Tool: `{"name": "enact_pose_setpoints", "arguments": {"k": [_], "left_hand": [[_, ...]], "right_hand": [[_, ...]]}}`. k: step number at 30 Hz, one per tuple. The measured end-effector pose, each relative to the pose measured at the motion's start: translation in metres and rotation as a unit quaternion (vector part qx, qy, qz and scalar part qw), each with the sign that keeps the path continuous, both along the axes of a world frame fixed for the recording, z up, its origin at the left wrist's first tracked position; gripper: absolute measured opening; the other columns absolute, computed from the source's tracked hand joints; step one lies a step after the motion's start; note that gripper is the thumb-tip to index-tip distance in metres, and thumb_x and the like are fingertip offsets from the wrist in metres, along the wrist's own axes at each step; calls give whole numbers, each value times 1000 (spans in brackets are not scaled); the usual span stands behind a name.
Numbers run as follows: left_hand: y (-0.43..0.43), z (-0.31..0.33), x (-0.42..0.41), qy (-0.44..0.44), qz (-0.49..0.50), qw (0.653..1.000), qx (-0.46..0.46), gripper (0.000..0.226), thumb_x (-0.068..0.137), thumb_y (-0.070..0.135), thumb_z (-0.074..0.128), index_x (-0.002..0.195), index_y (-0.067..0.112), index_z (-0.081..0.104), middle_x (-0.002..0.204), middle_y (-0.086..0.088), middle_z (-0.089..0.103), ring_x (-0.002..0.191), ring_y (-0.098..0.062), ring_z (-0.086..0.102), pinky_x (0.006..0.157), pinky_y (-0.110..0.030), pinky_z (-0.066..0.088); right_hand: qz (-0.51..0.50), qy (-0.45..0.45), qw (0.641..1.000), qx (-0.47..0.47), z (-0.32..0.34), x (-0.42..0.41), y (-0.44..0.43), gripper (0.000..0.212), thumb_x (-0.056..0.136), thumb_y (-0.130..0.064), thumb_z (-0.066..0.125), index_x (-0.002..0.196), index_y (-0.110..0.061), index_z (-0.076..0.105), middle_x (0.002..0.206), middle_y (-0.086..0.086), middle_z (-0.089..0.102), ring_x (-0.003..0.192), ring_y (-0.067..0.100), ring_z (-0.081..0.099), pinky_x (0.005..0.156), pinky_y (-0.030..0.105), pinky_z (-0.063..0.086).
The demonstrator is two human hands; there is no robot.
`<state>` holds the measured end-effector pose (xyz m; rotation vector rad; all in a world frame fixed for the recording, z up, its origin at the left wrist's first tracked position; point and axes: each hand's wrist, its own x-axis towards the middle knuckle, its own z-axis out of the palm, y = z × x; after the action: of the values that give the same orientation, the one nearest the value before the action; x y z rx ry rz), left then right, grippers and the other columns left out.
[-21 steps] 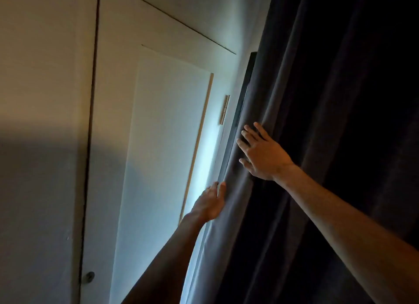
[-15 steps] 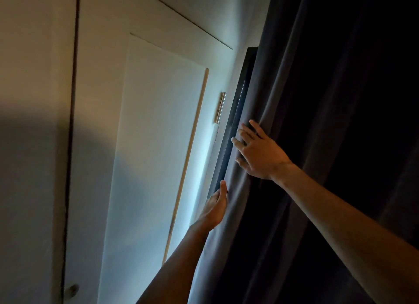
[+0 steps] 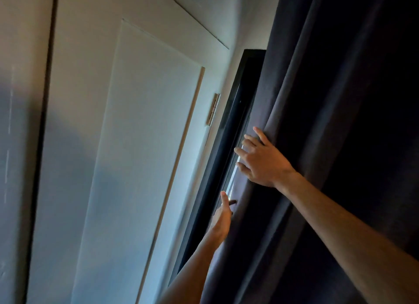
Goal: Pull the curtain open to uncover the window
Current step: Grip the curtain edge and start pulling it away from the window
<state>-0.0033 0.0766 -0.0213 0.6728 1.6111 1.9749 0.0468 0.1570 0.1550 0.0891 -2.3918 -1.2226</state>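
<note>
Right hand (image 3: 264, 162) is lying spread, fingers apart, against the curtain's (image 3: 317, 145) left edge, beside the dark window frame (image 3: 235, 122). Left hand (image 3: 223, 217) is reaching below it, fingers tucking behind the fabric; its grip is hidden. A bright sliver of window (image 3: 231, 182) is showing between them.

**Narrow gap at the curtain edge**

A slim lit slit lies between the black window frame (image 3: 235, 113) and the dark curtain (image 3: 317, 145). The right hand (image 3: 263, 161) and left hand (image 3: 221, 222) occupy it; the white door (image 3: 140, 156) flanks its left side.
</note>
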Motion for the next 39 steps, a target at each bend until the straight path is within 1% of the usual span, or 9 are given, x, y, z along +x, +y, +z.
{"name": "enact_pose_setpoints", "arguments": {"k": [2,4,7,13,17,20,25,29,39], "left_hand": [[7,0,-2,-11,8,1000,18,103,71,83,0,128,24,62,104,-8,65,94,-19,61,84,-31,50],[9,4,3,-24,10,999,30,94,78,79,0,130,25,59,119,-6,67,108,-20,62,105,-39,43],[13,6,9,-30,10,999,26,88,88,71,0,154,19,26,154,-5,41,135,-23,46,119,-44,23],[13,12,-4,13,-19,1000,-13,84,97,57,-6,150,6,35,150,-19,44,144,-28,34,121,-44,13],[19,-4,-1,17,-17,1000,20,86,90,70,1,155,17,18,165,-2,16,152,-15,12,125,-36,1],[19,-11,6,55,4,998,17,82,91,71,3,155,23,22,163,0,23,151,-15,17,125,-36,6],[5,-16,15,102,82,989,-67,90,93,70,8,110,2,65,112,-24,68,107,-35,63,89,-41,45],[-5,-19,25,171,127,973,-87,68,99,59,15,61,13,45,65,-3,53,61,-17,52,65,-37,41],[-15,-28,42,250,192,947,-62,66,102,51,18,49,15,35,46,1,42,44,-12,45,48,-28,34]], "right_hand": [[-5,-3,1000,-12,1,1,3,53,98,-46,34,133,-12,55,131,17,62,138,31,44,124,51,5],[-12,2,1000,-20,1,2,6,54,98,-46,33,134,-12,54,133,16,60,139,31,42,124,51,6],[-11,10,999,-37,0,6,11,50,98,-44,39,134,-12,55,131,15,60,138,29,42,125,48,7],[1,24,998,-59,2,13,19,46,97,-41,38,129,-14,57,129,13,60,137,26,41,125,42,5],[-5,25,999,-45,2,16,20,44,97,-39,37,124,-13,61,132,15,59,139,28,39,125,43,9],[-7,26,999,-29,1,17,16,42,97,-36,38,120,-13,64,135,17,57,141,29,37,125,42,7],[8,26,1000,-6,1,16,8,44,95,-37,37,103,-12,72,125,18,62,136,29,42,125,41,11],[31,31,999,-2,1,12,2,40,93,-35,43,92,-8,73,107,18,65,120,30,52,123,41,21],[61,36,997,-11,10,23,-14,37,89,-35,47,77,-14,74,87,10,66,98,27,57,114,42,33]]}}
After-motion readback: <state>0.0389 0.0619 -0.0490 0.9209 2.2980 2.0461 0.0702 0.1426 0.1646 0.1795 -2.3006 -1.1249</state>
